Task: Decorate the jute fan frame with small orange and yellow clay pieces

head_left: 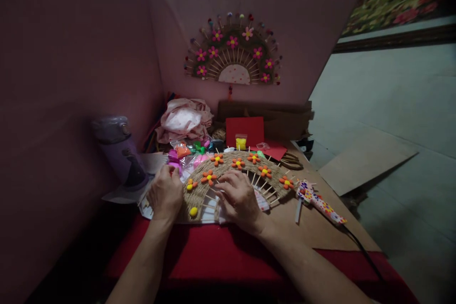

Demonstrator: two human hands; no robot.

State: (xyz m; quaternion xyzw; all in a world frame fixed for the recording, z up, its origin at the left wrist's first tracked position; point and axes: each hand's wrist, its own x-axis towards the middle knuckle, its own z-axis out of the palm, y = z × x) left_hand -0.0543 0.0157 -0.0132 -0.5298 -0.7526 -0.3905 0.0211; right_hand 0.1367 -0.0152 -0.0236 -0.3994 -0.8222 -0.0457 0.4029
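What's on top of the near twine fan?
Orange flowers with yellow centres and, near its left end, a lone yellow disc. The right hand covers part of the fan; anything beneath there is hidden.

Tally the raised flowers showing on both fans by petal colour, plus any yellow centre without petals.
Pink flowers on the wall fan: 9
Orange flowers on the table fan, including one with fewer petals showing: 7
Yellow centre without petals on the table fan: 1
Total: 17
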